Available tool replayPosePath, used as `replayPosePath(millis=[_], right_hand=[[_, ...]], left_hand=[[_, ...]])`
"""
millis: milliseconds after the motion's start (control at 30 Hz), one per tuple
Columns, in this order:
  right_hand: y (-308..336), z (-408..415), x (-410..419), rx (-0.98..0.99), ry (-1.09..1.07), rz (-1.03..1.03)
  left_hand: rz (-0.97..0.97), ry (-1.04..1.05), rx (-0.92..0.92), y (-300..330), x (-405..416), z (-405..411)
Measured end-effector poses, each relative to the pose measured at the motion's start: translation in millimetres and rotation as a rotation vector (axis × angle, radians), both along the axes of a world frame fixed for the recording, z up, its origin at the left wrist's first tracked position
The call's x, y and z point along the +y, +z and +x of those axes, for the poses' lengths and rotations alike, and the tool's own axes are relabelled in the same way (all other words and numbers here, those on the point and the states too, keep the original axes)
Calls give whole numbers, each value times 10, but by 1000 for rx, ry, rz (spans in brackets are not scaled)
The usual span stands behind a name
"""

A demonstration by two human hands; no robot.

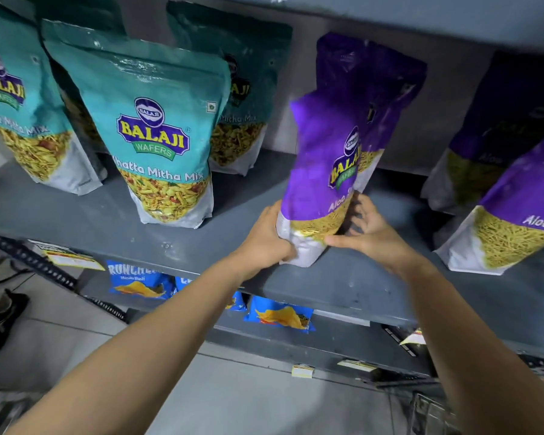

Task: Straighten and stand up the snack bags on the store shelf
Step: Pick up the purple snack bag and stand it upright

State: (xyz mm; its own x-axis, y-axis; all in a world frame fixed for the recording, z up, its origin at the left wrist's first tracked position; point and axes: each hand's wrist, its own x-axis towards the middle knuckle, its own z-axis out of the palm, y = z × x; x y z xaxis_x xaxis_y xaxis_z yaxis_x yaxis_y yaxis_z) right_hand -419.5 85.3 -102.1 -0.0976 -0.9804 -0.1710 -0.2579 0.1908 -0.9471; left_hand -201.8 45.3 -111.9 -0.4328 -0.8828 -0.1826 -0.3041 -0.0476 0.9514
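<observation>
A purple Aloo Sev bag (pixel 318 171) stands near the front of the grey shelf (pixel 91 215), turned partly sideways and leaning a little. My left hand (pixel 264 237) grips its lower left corner. My right hand (pixel 368 230) holds its lower right side, thumb across the front of the base. Another purple bag (pixel 380 89) stands right behind it. Two more purple bags (pixel 515 208) stand at the right. Teal Khatta Mitha Mix bags stand upright at the left, the nearest one (pixel 157 133) in the middle front.
The shelf above (pixel 421 14) overhangs the bags' tops. Blue chip bags (pixel 280 315) lie on the lower shelf under my arms. Price tags (pixel 302 370) hang on the shelf edges. A dark shoe (pixel 0 318) rests on the tiled floor at the left.
</observation>
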Motion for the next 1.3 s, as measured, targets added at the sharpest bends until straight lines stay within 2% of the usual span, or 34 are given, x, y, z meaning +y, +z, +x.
replayPosePath(millis=[100, 233, 333, 400, 500, 667, 767, 867, 1000, 1133, 1300], right_hand=[[108, 25, -13, -110, 64, -34], [98, 101, 28, -55, -23, -30], [66, 166, 77, -15, -64, -30], [108, 167, 64, -46, -31, -20], [272, 159, -7, -247, -37, -112], [948, 188, -176, -485, -219, -415], [1161, 155, -197, -594, -260, -542], [908, 108, -75, -331, -209, -358], [298, 68, 139, -60, 24, -63], [143, 64, 287, 112, -41, -55], [178, 61, 580, 141, -87, -58]], left_hand=[[32, -5, -12, -39, -162, 18], [-21, 51, -58, 93, -198, 20], [48, 91, -8, 126, -213, 74], [109, -31, 79, 163, -252, 158], [106, -111, 277, 462, -289, 201], [-78, 160, 630, 1236, -360, 8], [-175, 243, 712, 1364, -394, -17], [-116, 234, 533, 979, -331, 77], [12, -52, 197, 289, -148, 173], [-3, -48, 131, 110, -56, 96], [-32, -73, 72, 96, 112, 60]])
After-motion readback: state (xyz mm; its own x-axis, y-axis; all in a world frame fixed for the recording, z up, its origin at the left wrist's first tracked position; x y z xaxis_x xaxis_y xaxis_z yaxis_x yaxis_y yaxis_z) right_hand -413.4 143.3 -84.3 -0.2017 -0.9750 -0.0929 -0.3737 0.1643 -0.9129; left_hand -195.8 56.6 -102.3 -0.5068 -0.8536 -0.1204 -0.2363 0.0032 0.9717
